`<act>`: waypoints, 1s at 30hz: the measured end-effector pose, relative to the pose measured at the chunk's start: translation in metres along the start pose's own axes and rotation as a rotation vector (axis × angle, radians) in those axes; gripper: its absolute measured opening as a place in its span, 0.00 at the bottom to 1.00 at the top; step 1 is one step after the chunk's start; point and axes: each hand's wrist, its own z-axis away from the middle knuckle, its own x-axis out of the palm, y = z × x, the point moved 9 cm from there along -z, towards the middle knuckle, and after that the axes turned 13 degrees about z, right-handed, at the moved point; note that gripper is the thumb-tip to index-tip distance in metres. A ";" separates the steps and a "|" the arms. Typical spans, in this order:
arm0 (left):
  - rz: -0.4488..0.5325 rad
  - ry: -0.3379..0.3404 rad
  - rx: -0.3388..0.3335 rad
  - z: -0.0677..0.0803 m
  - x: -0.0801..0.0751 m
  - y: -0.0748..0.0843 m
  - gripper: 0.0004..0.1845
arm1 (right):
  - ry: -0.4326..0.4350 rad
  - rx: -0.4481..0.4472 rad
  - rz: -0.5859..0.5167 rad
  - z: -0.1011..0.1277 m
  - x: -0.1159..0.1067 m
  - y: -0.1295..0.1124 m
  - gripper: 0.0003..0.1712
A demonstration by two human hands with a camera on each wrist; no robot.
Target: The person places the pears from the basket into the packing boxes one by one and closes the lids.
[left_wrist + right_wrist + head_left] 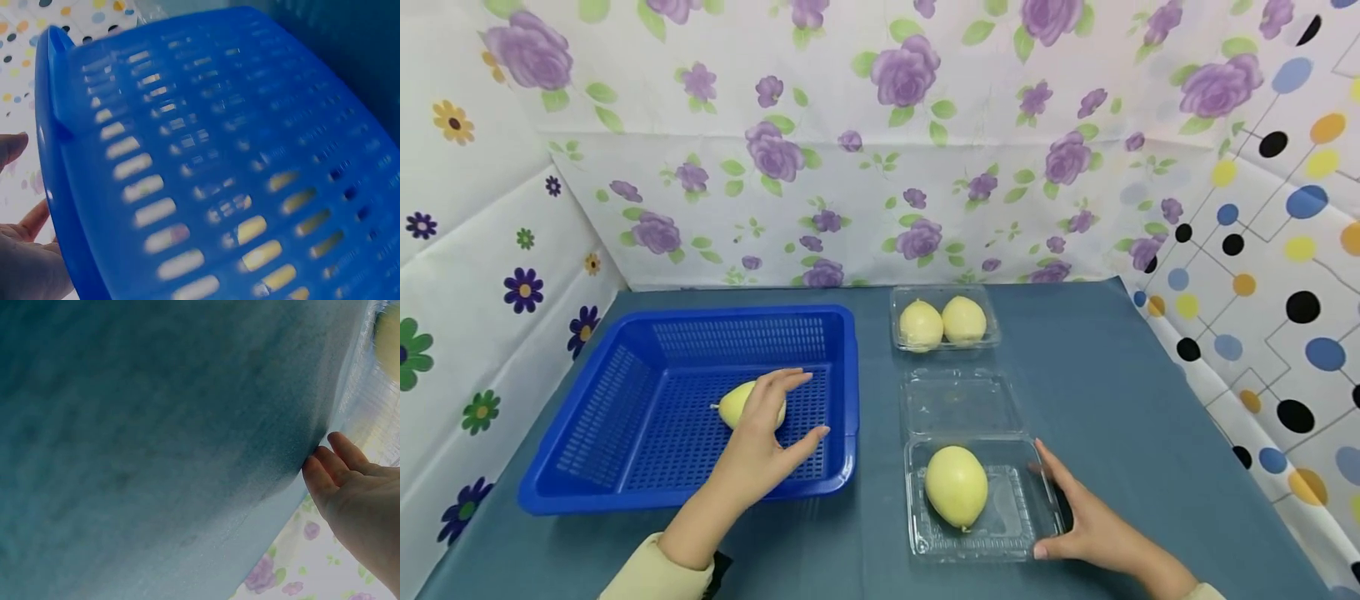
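Observation:
A yellow pear (735, 405) lies in the blue plastic basket (848, 417), partly hidden by my left hand (763, 442). That hand reaches over the basket's near right rim, thumb spread away from the fingers; in the left wrist view the hand (31, 269) shows beyond the basket wall (206, 150). At the right, my right hand (1086, 521) rests along the side of a clear plastic clamshell box (1011, 542), its straight fingers (322, 481) at the wall and its thumb near the front corner. One pear (957, 487) sits in the left part of this box, whose lid (958, 404) is folded back.
Behind the lid stands another clear box (992, 340) holding two pears (942, 322). A blue-grey cloth (1097, 367) covers the table. Flowered sheets (850, 192) hang at the back and left, and a dotted sheet (1262, 333) at the right.

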 end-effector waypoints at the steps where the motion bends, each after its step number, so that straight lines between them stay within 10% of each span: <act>1: 0.001 0.009 -0.018 0.001 -0.002 -0.003 0.33 | -0.003 0.001 -0.002 0.000 0.001 0.000 0.69; 30: -0.220 -0.086 -0.390 -0.007 -0.041 -0.058 0.38 | -0.008 0.040 0.017 0.000 0.002 0.000 0.69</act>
